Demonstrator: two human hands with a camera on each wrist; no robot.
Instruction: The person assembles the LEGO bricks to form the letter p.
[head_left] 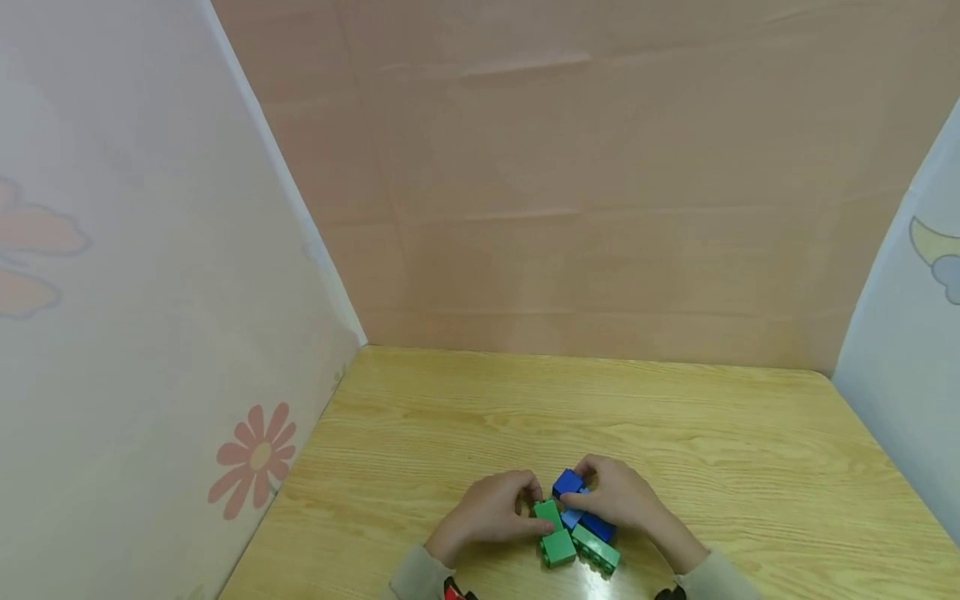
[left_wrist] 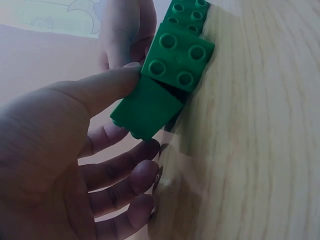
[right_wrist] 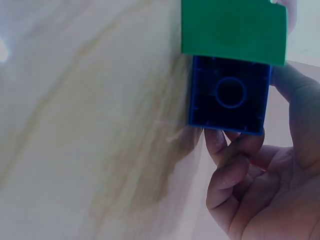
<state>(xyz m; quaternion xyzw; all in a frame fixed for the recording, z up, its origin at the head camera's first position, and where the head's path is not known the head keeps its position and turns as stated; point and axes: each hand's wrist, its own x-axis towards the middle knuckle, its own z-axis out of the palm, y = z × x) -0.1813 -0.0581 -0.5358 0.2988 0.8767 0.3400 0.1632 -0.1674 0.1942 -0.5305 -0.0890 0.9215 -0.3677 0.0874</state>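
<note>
A small cluster of toy building bricks lies on the wooden table between the two hands. My left hand [head_left: 495, 507] has its thumb and forefinger around a green brick [head_left: 547, 514], which lies on its side in the left wrist view. Touching it is a second green brick [left_wrist: 177, 55] with round studs facing the camera. My right hand [head_left: 618, 493] pinches a dark blue brick [head_left: 567, 483] at the cluster's far side. Beneath that hand are a light blue brick [head_left: 572, 517] and another dark blue brick [head_left: 597, 527], partly hidden. A longer green brick [head_left: 596, 549] lies nearest the body.
The wooden table [head_left: 420, 417] meets a tan backdrop [head_left: 600, 208] at the back. White panels with printed pictures stand at the left [head_left: 150, 333] and at the right [head_left: 915, 375]. Pale sleeves cover both forearms.
</note>
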